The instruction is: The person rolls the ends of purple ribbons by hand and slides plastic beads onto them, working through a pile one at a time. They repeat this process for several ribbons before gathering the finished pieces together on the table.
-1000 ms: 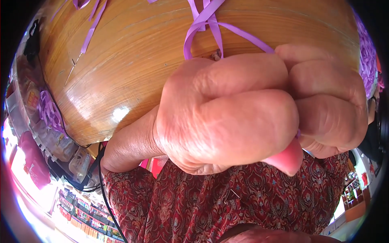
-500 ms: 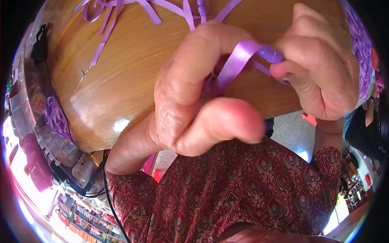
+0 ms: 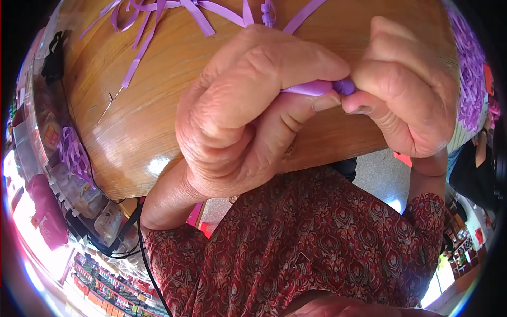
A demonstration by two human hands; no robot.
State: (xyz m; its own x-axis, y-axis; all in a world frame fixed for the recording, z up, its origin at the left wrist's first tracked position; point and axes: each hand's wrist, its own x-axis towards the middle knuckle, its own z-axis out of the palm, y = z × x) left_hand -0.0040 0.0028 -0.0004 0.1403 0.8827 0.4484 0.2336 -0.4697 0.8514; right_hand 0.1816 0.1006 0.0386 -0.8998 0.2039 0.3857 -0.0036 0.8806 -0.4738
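Above the table's front edge, my left hand (image 3: 237, 105) pinches a shiny lilac ribbon (image 3: 311, 88) between thumb and forefinger. The ribbon meets a small purple plastic piece (image 3: 346, 86), whose exact kind is hard to make out. My right hand (image 3: 406, 92) grips that piece from the other side, thumb and forefinger closed on its end. Both hands' fingertips nearly meet there, hiding most of the ribbon. Beyond my left hand lies another purple plastic clasp (image 3: 268, 15) among lilac ribbons (image 3: 206, 10).
A thin metal hook tool (image 3: 111, 100) lies on the wooden table (image 3: 142, 127) by a ribbon end. Bundled purple ribbons fill the right edge (image 3: 470, 74); a smaller ribbon bundle (image 3: 74, 153) rests at the left among clear packets. A black cable (image 3: 141, 238) runs beside my left arm.
My left hand's thumb and forefinger, spread apart before, have closed on the ribbon right beside the purple piece. My right hand has shifted slightly left and still holds the piece.
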